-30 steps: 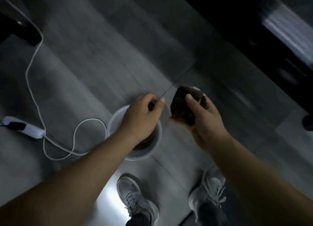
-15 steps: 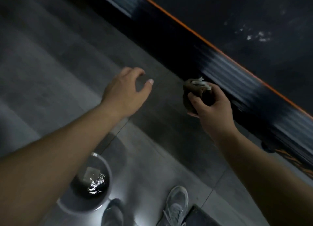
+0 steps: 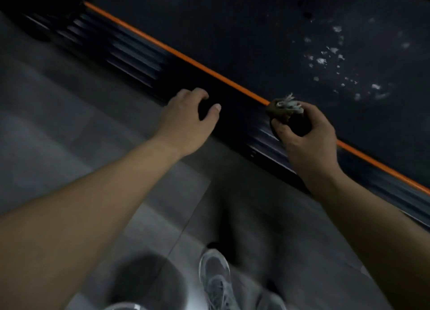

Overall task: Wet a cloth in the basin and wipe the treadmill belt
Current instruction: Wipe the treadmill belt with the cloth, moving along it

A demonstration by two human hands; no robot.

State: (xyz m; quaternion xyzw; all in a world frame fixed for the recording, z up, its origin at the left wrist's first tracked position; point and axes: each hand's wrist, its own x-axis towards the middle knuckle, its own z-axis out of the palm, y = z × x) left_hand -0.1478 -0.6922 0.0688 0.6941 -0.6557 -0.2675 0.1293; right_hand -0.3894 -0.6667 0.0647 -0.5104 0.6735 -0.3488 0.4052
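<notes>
My right hand (image 3: 307, 137) is shut on a balled-up brown cloth (image 3: 282, 110) with a pale frayed edge, held over the treadmill's side rail. The black treadmill belt (image 3: 267, 42) fills the upper right, with whitish specks (image 3: 335, 60) on it and an orange stripe (image 3: 186, 56) along its near edge. My left hand (image 3: 186, 123) hovers over the ribbed side rail (image 3: 130, 60), fingers curled and apart, holding nothing. Only the white rim of the basin (image 3: 123, 306) shows at the bottom edge.
Grey floor tiles (image 3: 58, 123) lie left of the treadmill. My grey sneakers (image 3: 217, 284) stand at the bottom centre, close to the treadmill's side. A dark upright part of the treadmill (image 3: 58, 7) sits at the top left.
The view swung from the basin up to the treadmill. Both hands moved toward the belt; my right hand carried the cloth over the side rail. The basin slid to the bottom edge.
</notes>
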